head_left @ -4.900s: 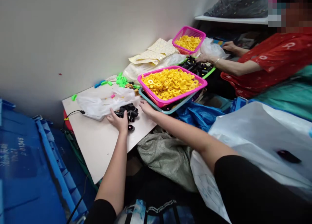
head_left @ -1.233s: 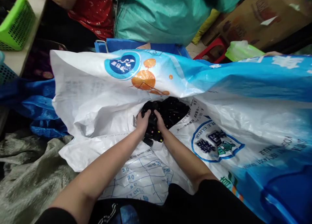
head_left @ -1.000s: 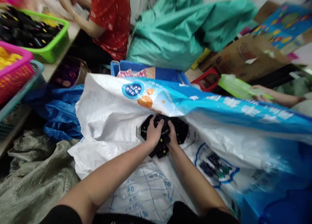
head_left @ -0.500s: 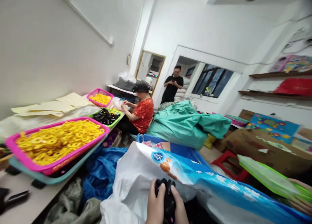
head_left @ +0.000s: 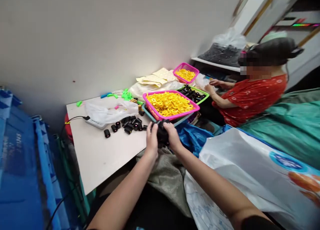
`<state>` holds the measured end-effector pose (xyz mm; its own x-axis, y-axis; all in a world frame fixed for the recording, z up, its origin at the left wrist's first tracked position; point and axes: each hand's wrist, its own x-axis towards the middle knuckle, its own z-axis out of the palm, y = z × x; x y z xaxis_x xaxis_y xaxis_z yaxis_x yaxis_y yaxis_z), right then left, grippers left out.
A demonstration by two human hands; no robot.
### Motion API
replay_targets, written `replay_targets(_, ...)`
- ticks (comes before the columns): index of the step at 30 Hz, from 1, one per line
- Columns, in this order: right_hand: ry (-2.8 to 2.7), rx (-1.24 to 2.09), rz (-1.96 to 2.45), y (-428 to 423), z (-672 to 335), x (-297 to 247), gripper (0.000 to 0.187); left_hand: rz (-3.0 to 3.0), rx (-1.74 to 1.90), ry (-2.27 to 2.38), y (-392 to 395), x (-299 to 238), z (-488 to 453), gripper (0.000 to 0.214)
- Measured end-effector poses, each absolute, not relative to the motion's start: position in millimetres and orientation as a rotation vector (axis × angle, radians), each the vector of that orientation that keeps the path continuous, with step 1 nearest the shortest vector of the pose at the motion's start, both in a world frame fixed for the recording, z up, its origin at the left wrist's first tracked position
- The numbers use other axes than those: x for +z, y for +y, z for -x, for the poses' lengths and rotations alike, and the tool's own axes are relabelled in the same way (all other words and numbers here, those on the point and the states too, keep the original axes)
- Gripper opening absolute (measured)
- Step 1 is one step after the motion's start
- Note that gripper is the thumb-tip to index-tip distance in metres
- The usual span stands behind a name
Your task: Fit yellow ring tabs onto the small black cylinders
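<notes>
My left hand [head_left: 151, 138] and my right hand [head_left: 172, 135] are closed from both sides round a bunch of black plastic parts [head_left: 162, 134]. They hold it in front of the table edge, just below the pink basket [head_left: 160, 117] heaped with yellow ring-shaped pieces [head_left: 171, 103]. On the white table [head_left: 110, 160], left of my hands, lie several short black cylinders [head_left: 128, 125], some with a coloured spot in the end. The fingers cover much of the bunch, so single parts in it are hard to tell apart.
A co-worker in a red shirt [head_left: 257, 98] sits at the right, beside a green basket [head_left: 206, 96] of black parts. A white sack [head_left: 225, 156] lies open at my right. Blue folded stuff [head_left: 20, 156] stands at the left. A plastic bag [head_left: 107, 111] lies on the table.
My view has swung left from the room to the table. My hands have moved with the black parts from over the white sack to the table's edge.
</notes>
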<state>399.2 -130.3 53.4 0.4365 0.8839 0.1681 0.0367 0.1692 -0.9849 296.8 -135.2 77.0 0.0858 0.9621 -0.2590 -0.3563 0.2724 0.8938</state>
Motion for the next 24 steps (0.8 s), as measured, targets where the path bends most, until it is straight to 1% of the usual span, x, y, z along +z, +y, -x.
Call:
replay_targets(5, -1.091, 0.728, 1.255, -50.0, -339.3, 33.9, 0.035, -0.761, 1.264, 1.163, -65.0, 49.3, -249.5, 0.049)
replay_targets(11, -1.087, 0.613, 1.293, 5.3, -319.5, -3.4, 0.042, -0.94, 1.389, 1.323, -4.5, 25.3, -237.8, 0.049)
replay_targets(14, -1.081, 0.568, 1.329, 17.5, -316.1, -21.2, 0.043, -1.104, 1.494, 1.445, 7.8, 16.1, -238.4, 0.046)
replay_targets(17, -1.07, 0.522, 1.382, 25.6, -313.9, -31.9, 0.042, -1.267, 1.522, 1.516, 12.0, 7.1, -236.8, 0.041)
replay_targets(22, -1.088, 0.526, 1.45, 38.8, -308.0, -35.3, 0.046, -1.624, 1.558, 1.746, 8.2, -11.3, -228.3, 0.048)
replay_targets(24, -1.115, 0.528, 1.504, 42.4, -306.6, -34.9, 0.047, -1.839, 1.477, 1.813, 4.0, -17.6, -225.2, 0.049)
